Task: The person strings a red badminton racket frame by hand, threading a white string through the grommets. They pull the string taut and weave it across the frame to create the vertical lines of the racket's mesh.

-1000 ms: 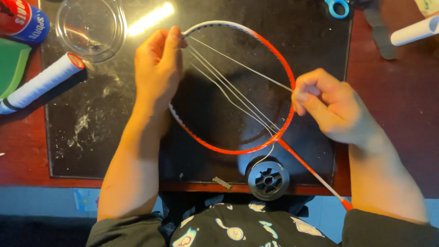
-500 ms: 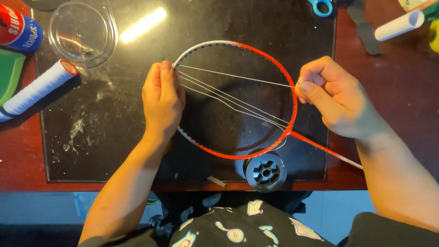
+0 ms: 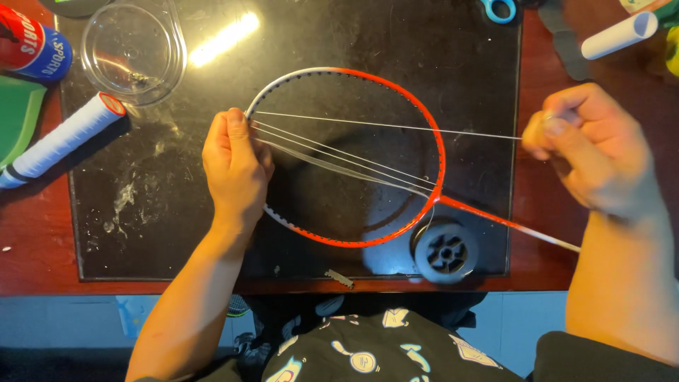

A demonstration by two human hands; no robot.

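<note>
Now left hand grip clamps racket frame; right hand grip pinches string; red-blue can top-left.

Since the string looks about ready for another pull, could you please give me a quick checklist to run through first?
1. Left hand pins the racket frame to the black mat: ok.
2. Right hand pinches the string: ok.
3. Pulled string runs straight and taut: ok.
4. Other strands uncrossed inside the frame: cannot tell.
5. String spool lies free near the shaft: ok.
6. Scissors within reach at the mat's far edge: ok.
</note>
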